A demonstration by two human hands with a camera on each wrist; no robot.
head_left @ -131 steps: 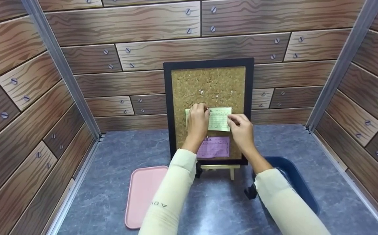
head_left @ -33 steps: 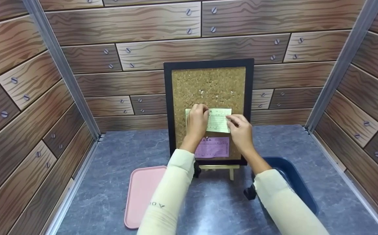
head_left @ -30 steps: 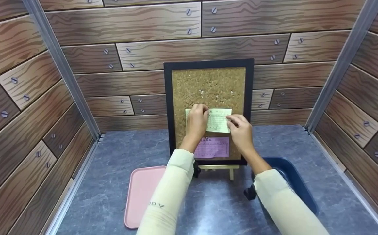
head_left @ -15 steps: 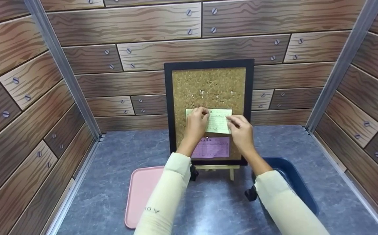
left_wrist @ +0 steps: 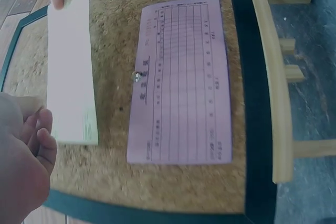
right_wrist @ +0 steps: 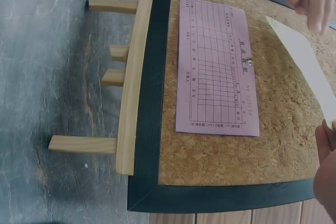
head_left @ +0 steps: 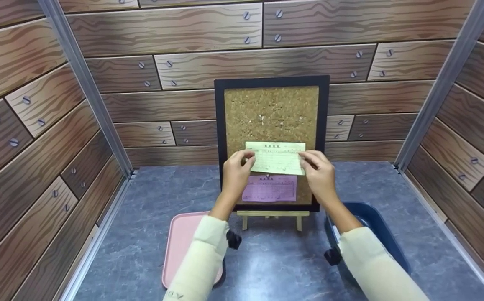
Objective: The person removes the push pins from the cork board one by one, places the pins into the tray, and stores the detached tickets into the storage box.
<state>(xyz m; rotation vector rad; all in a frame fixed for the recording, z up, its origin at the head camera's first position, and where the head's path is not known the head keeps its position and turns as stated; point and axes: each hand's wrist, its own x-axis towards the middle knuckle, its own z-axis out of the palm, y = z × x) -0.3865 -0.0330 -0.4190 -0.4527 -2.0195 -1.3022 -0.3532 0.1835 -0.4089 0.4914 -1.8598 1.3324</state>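
Observation:
A pale green printed slip [head_left: 278,159] is held in front of the corkboard [head_left: 271,108]; my right hand [head_left: 321,173] pinches its right edge between thumb and fingers. At its left edge is my left hand [head_left: 236,173], thumb and forefinger pressed together as if on a small pin, which the fingers almost wholly hide. In the right wrist view the green slip [right_wrist: 304,61] stands away from the cork, and the left fingertips look apart from it. Below, a purple slip [left_wrist: 184,82] is fixed flat to the cork by a small clear pushpin [right_wrist: 249,61] at its top middle.
The black-framed board leans on a small wooden easel [head_left: 273,213]. A pink tray [head_left: 183,242] lies at the left, partly under the left sleeve. A dark blue tray [head_left: 386,238] is at the right, partly under the right arm. Wood-patterned walls surround the table.
My left hand has left the slip's top middle, moving down and left to its left edge. The green slip has come forward off the cork and slightly down, still in my right hand.

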